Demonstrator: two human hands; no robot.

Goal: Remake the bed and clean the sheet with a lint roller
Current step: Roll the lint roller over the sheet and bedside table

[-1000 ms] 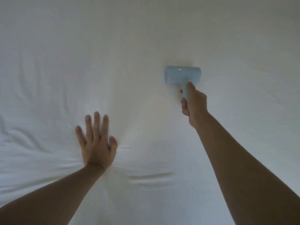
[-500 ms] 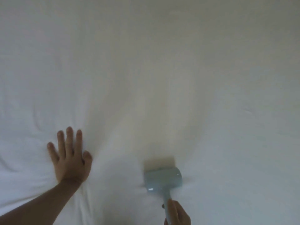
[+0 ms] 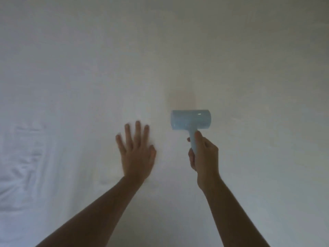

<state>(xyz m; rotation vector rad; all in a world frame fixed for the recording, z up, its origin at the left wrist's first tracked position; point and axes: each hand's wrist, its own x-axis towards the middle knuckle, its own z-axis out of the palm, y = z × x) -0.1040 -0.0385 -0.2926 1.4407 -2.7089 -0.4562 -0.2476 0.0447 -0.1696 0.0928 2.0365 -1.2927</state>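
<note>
Two hands over the white sheet [image 3: 71,77].
My right hand [image 3: 204,155] grips the pale-blue lint roller [image 3: 190,120]; left hand [image 3: 137,152] flat, fingers spread, blurred.

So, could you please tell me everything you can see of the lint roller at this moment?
The lint roller is pale blue and looks like smooth plastic, with a small glint on its barrel. It has a short wide cylinder lying crosswise and a slim handle running back from its middle, like a T. The right hand grips the handle, fingers curled round it. The barrel is over the white sheet, right of the open left hand; whether it touches the sheet is unclear.
</note>
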